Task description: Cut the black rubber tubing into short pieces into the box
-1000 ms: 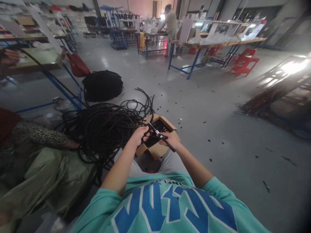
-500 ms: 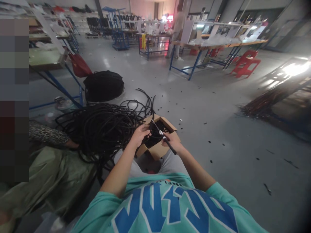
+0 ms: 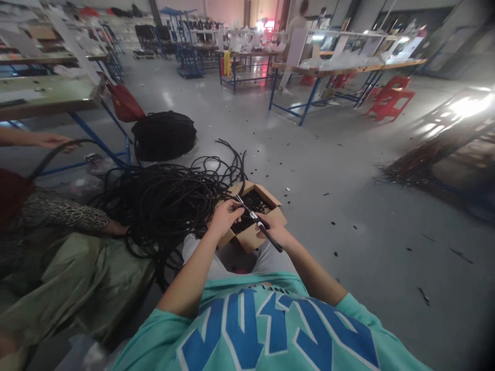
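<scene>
My left hand point(image 3: 227, 217) is closed, thumb and fingers pinching a piece of black cord that is mostly hidden by the fingers. In my right hand point(image 3: 275, 231) is a slim cutting tool point(image 3: 253, 215) with narrow silver blades and a black handle. Its tips point up and left, close beside my left fingertips. Both hands are over an open cardboard box point(image 3: 250, 241), which holds many small black pieces. A big tangled heap of black cord point(image 3: 166, 201) lies left of the box, some strands reaching its rim.
At the left, a co-worker's hand point(image 3: 58, 141) holds a black strand, and a leopard-print sleeve point(image 3: 65, 208) reaches to the heap. Behind are a black bundle point(image 3: 164, 136) and a red bag point(image 3: 124, 100). Small black scraps dot the grey floor point(image 3: 348, 170). Red stools point(image 3: 392, 98) stand near a workbench.
The cutting tool's tips have shifted left and slightly down, nearer my left fingers. At the left, a co-worker's hand with a black strand is now visible. A distant person has moved right.
</scene>
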The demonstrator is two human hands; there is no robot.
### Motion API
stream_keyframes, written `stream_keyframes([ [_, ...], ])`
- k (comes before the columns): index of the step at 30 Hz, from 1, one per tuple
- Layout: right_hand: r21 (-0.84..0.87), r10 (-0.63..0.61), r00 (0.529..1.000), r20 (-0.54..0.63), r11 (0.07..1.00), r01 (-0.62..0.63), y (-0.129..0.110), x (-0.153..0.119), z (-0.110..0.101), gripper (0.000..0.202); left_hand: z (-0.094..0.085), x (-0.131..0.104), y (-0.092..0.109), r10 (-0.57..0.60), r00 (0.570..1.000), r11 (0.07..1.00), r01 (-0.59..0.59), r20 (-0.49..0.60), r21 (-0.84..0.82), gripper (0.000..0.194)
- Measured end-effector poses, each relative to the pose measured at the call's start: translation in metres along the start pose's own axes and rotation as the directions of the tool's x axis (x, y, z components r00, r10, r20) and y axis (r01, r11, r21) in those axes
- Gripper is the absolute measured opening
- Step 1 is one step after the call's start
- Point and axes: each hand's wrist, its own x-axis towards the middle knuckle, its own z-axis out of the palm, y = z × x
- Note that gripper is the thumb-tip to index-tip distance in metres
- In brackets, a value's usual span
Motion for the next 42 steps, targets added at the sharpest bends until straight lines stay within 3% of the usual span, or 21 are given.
stream_keyframes([
  [5, -0.055, -0.045, 0.998, -0.034, 0.998, 0.043, -0.006, -0.005, 0.000, 0.055, 0.001, -0.002, -0.002, 0.034, 0.999, 0.998, -0.035, 0.016, 0.050, 0.018],
  [9, -0.082, -0.057, 0.997, -0.049, 0.995, 0.053, -0.009, -0.008, -0.001, 0.047, 0.002, 0.000, -0.008, 0.162, 0.987, 0.972, -0.163, 0.020, 0.169, 0.018],
  [12, -0.103, -0.065, 0.995, -0.081, 0.993, 0.056, -0.008, -0.010, -0.002, 0.040, 0.003, 0.001, -0.011, 0.205, 0.979, 0.943, -0.193, -0.015, 0.270, 0.018],
  [18, 0.041, -0.011, 0.998, -0.057, 0.999, 0.013, -0.002, -0.008, -0.002, 0.034, 0.004, -0.001, -0.010, 0.249, 0.966, 0.870, -0.189, -0.074, 0.456, 0.014],
  [22, 0.160, 0.025, 0.998, 0.065, 0.987, -0.035, -0.002, 0.001, -0.004, 0.045, 0.002, -0.004, -0.009, 0.237, 0.969, 0.875, -0.183, -0.067, 0.448, 0.017],
  [25, 0.165, -0.005, 0.994, 0.111, 0.986, -0.014, -0.004, 0.008, -0.004, 0.051, -0.002, -0.005, -0.008, 0.164, 0.986, 0.894, -0.137, -0.027, 0.428, 0.017],
  [30, 0.087, -0.061, 0.997, 0.051, 0.995, 0.056, -0.005, 0.016, 0.001, 0.044, -0.011, 0.004, -0.014, 0.068, 0.997, 0.980, -0.076, 0.047, 0.185, 0.015],
  [34, 0.025, -0.045, 0.999, -0.008, 0.999, 0.046, 0.001, 0.021, 0.003, 0.040, -0.013, 0.017, -0.021, 0.020, 0.996, 0.998, -0.025, 0.091, 0.060, 0.019],
  [37, 0.008, -0.021, 0.999, -0.040, 1.000, 0.021, 0.005, 0.025, 0.003, 0.037, -0.011, 0.022, -0.025, 0.024, 0.996, 0.989, -0.037, 0.088, 0.146, 0.019],
  [42, 0.024, 0.038, 0.998, -0.057, 0.999, -0.037, 0.007, 0.030, 0.001, 0.034, -0.006, 0.024, -0.026, 0.136, 0.987, 0.922, -0.097, -0.081, 0.375, 0.013],
])
